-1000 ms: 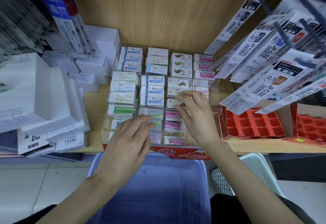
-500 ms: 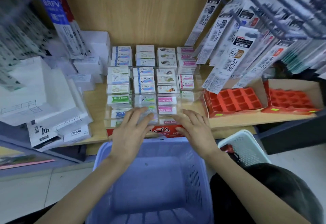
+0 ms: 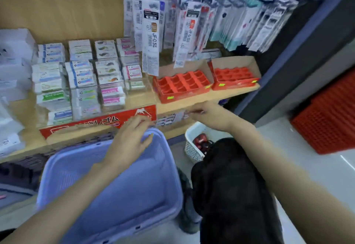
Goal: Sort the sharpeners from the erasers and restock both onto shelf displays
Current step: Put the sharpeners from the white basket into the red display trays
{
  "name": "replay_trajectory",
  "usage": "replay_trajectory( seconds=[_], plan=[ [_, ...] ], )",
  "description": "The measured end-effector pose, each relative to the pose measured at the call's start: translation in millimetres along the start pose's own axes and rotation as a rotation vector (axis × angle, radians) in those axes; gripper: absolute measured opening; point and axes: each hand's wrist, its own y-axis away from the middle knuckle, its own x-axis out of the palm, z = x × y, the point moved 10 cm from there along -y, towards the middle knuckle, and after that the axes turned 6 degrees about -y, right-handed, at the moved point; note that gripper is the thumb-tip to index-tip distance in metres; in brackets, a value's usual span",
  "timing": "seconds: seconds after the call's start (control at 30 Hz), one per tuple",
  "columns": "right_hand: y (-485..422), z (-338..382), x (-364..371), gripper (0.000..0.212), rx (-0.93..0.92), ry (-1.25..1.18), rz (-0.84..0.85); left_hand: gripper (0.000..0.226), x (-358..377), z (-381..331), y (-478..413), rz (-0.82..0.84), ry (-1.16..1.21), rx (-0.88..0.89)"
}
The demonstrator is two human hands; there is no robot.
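The left hand (image 3: 130, 140) hangs released, fingers spread, above the far rim of the lavender basket (image 3: 115, 195). The right hand (image 3: 209, 116) reaches along the shelf (image 3: 178, 105) edge; blur hides whether it pinches anything. The erasers (image 3: 84, 82) stand stacked at ten o'clock. Two red trays (image 3: 182, 86) at twelve to one o'clock look empty. The white basket (image 3: 192, 147) at five o'clock holds small red things (image 3: 199, 141), probably sharpeners. Best to seat one per cell, back row first, wrist kept under the hanging refill packs (image 3: 151, 38).
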Motion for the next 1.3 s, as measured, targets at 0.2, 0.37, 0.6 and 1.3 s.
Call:
replay_trajectory(
  seconds=[0.2,0.37,0.6,1.3],
  plan=[
    [16.9,-101.8,-26.4,0.028,0.120,-0.165,-0.073,0.027,77.2,-36.8,-42.9,0.230,0.305,-0.240],
    [36.5,-238.6,21.4,0.022,0.404,-0.359,-0.139,0.027,183.9,-44.5,-67.3,0.419,0.385,-0.299],
    [111.2,-367.9,43.6,0.062,1.069,-0.144,-0.783,0.057,285.6,-21.4,-109.5,0.428,0.309,-0.294],
    [-0.9,-353.0,112.5,0.044,0.507,-0.401,-0.244,0.073,308.6,-23.1,-98.3,0.382,0.382,-0.352]
  ],
)
